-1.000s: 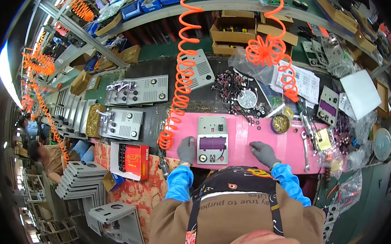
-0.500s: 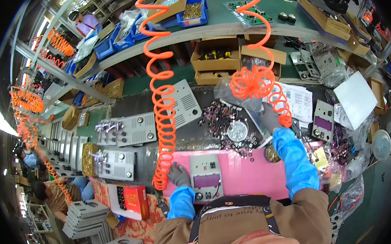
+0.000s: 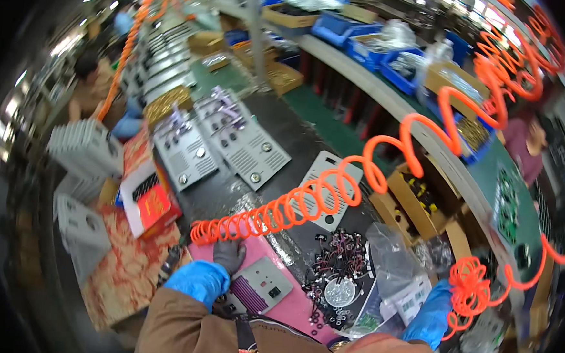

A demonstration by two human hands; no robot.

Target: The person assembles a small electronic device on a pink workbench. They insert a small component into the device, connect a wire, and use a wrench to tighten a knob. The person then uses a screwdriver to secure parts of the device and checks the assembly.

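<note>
My left hand [image 3: 229,255], in a grey glove, lies on the pink mat with its fingers stretched out, beneath the lower coils of an orange coiled air hose [image 3: 273,216]. Just right of it is a grey metal panel [image 3: 270,276] with a purple-striped area. My right arm, in a blue sleeve [image 3: 430,318], reaches out at the lower right beside a bunched orange coil [image 3: 470,285]. Its hand is hidden, so whatever it touches cannot be seen. Between the arms lie a heap of small dark wired parts [image 3: 339,257] and a round clear dish [image 3: 340,292].
Grey panels with purple wiring [image 3: 243,138] lie at the far left. A red and white box [image 3: 151,204] stands on a red patterned cloth, near stacked grey housings [image 3: 83,151]. Cardboard boxes [image 3: 417,198] and blue bins [image 3: 402,70] line the back. Another person [image 3: 94,87] sits far left.
The view has swung left, showing more of the left side. My left hand stays beside the panel. My right hand, visible before near the bunched coil, is now hidden.
</note>
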